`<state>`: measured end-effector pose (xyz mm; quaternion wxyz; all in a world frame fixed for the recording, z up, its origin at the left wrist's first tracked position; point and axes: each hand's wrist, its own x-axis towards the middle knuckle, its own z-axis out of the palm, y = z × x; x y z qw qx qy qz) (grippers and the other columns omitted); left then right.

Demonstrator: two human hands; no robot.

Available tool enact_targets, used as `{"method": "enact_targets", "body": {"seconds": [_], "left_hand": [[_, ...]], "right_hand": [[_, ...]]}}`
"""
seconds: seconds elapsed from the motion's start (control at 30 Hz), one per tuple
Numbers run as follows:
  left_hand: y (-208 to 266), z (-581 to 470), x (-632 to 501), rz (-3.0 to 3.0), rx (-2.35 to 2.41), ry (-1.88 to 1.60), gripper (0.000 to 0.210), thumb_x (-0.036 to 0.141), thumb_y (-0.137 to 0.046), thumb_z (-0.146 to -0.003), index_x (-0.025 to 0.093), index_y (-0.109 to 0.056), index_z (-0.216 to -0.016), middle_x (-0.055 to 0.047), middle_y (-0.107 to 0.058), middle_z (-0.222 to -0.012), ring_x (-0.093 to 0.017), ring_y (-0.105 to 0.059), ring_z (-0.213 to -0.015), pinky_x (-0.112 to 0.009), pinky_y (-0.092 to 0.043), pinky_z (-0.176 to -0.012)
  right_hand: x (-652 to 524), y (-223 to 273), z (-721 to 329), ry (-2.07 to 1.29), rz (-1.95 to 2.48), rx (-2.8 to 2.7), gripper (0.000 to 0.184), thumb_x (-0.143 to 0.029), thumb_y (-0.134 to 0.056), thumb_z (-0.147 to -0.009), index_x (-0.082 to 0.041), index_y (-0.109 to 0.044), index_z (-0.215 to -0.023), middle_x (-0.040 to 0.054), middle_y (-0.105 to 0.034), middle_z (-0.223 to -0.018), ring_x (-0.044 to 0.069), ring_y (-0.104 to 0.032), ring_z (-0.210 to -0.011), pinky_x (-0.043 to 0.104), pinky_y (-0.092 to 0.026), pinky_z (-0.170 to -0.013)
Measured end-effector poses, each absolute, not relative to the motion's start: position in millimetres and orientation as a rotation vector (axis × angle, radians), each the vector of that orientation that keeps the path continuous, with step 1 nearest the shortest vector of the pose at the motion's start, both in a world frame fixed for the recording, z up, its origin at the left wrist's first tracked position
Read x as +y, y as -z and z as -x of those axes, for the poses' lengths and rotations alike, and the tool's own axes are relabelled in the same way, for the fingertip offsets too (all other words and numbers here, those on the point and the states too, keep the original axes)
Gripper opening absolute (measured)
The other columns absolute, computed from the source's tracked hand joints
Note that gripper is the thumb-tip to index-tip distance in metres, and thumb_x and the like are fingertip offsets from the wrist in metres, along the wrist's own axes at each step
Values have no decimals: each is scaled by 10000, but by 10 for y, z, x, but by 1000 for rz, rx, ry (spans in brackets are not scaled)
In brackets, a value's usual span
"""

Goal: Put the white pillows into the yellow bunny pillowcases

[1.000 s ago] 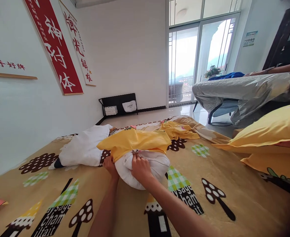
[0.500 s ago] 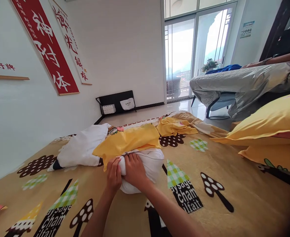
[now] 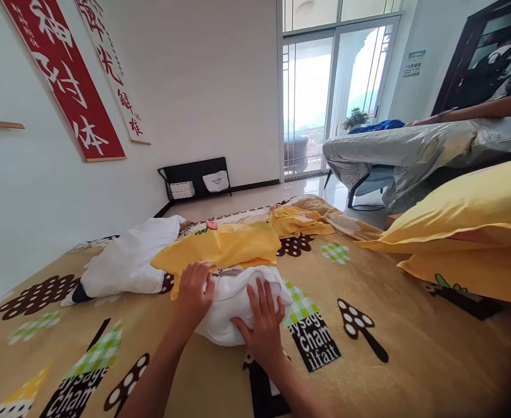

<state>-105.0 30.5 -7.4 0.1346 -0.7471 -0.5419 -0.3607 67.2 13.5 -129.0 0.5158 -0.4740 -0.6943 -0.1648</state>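
A soft white pillow (image 3: 227, 310) lies on the patterned blanket in front of me, its far end against a yellow pillowcase (image 3: 220, 247). Whether that end is inside the pillowcase or only under it, I cannot tell. My left hand (image 3: 197, 287) has its fingers curled at the pillow's left edge, beside the pillowcase, with a bit of white showing between thumb and fingers. Spread flat on the pillow's right part is my right hand (image 3: 262, 316), fingers apart. Another white pillow (image 3: 127, 261) with a dark corner rests to the left.
The brown blanket (image 3: 181, 377) covers the bed. A crumpled yellow cloth (image 3: 299, 220) lies at its far side, and yellow pillows (image 3: 464, 209) are stacked at the right. Beyond stands a plastic-covered table (image 3: 390, 142) with another person's arm (image 3: 477, 110) on it.
My right hand has moved right and opened flat on the white pillow. The left hand has shifted slightly left, and the hands are farther apart. The view has turned a little right.
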Motion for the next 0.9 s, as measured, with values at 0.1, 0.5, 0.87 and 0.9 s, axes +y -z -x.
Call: {"method": "enact_targets", "body": {"seconds": [0.1, 0.5, 0.87, 0.9], "left_hand": [[-59, 762, 481, 2306, -1536, 493, 270, 159, -483, -842, 199, -591, -1087, -87, -625, -1099, -251, -556, -1037, -407, -423, -869], [-283, 920, 739, 2017, -1838, 408, 150, 117, -496, -830, 194, -583, -924, -33, -662, -894, -187, -619, -796, -277, -348, -607], [-139, 1417, 551, 1698, -1168, 478, 180, 185, -500, -881, 190, -573, -717, -7, -547, -633, -171, -536, -606, -287, -319, -574], [-139, 1457, 559, 1679, -1115, 477, 166, 183, -504, -883, 187, -578, -734, -5, -545, -636, -170, -535, -611, -285, -329, -583]], "right_hand": [[155, 1328, -680, 325, 1023, -1792, 727, -372, -542, -885, -124, -229, -1492, 188, -450, -1434, 279, -350, -1375, 471, -134, -1123], [362, 607, -540, -119, 760, -2284, 682, -291, -519, -757, -100, -383, -1398, 132, -444, -1450, 198, -281, -1405, 368, -69, -1186], [1102, 147, 36, -19, 582, -2574, 647, -247, -664, -680, -38, -515, -1274, 214, -542, -1325, 311, -455, -1281, 410, -287, -1130], [1163, 102, 103, -22, 628, -2568, 631, -230, -667, -670, -47, -531, -1259, 209, -561, -1304, 317, -481, -1256, 406, -311, -1115]]}}
